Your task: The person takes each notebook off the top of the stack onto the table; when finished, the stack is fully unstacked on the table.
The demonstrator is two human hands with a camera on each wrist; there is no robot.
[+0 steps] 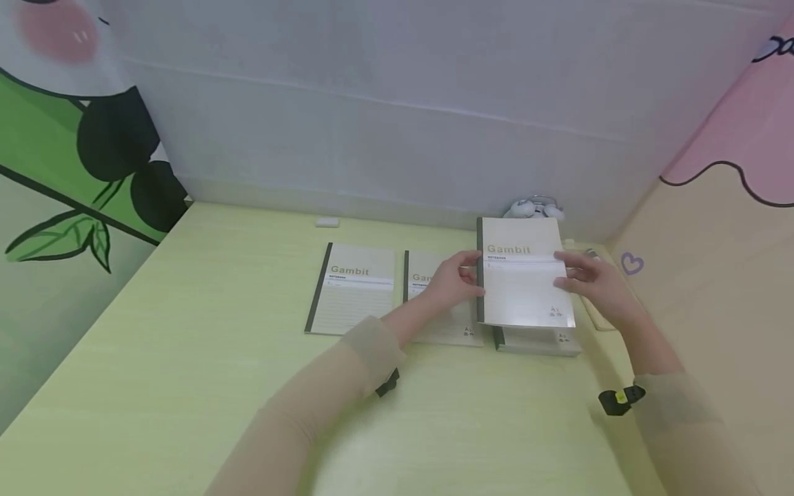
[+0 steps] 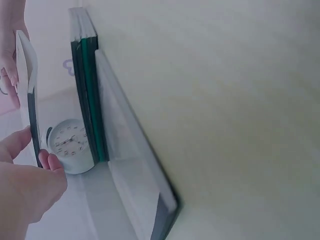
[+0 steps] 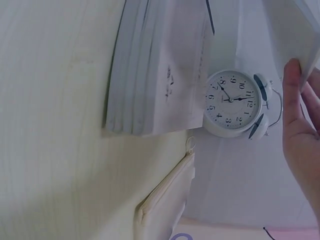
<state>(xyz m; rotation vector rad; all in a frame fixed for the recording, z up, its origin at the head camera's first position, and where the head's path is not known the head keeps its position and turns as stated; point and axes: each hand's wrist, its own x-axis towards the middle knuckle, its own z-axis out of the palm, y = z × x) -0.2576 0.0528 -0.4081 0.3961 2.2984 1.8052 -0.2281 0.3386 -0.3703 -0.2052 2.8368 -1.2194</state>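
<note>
Between my two hands I hold a white notebook [image 1: 524,293] with a dark spine and gold "Gambit" lettering, raised above the table. My left hand [image 1: 451,282] pinches its spine edge, thumb and fingers on opposite faces in the left wrist view. On the opposite edge, my right hand [image 1: 592,286] grips it between thumb and fingers. Directly below is a stack of similar notebooks [image 3: 142,75], partly hidden by the held one in the head view. To the left lie a middle notebook [image 1: 443,333], partly covered by my left arm, and another notebook [image 1: 352,296].
Behind the stack stands a white twin-bell alarm clock [image 3: 232,102], mostly hidden in the head view. A cream zip pouch [image 3: 167,200] lies right of the stack near the side wall. A small white block [image 1: 327,222] sits toward the back edge of the pale yellow table [image 1: 186,331].
</note>
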